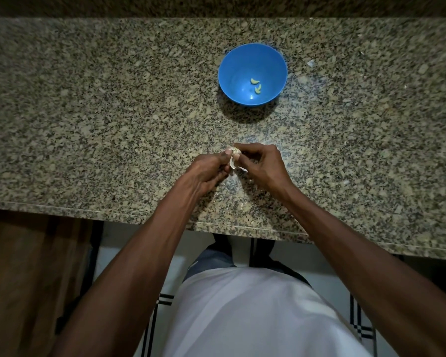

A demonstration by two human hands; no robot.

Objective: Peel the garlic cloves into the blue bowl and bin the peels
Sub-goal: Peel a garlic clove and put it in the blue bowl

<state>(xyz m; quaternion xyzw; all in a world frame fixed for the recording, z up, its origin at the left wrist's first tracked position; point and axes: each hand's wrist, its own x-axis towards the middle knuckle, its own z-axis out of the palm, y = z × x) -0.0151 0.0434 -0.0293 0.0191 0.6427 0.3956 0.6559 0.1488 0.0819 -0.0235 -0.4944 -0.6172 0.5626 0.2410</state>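
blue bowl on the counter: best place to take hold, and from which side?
Take the blue bowl by its near rim, coming from the person's side with the right hand. It stands upright and open, nothing beside it; a thumb-inside grip there stays clear of the two peeled cloves at the bottom.

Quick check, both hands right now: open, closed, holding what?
Left hand: closed, pinching the garlic clove.
Right hand: closed, fingers pinching the same clove and its loose peel.

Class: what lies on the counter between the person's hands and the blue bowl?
Only bare granite counter separates the hands from the blue bowl, per the head view.
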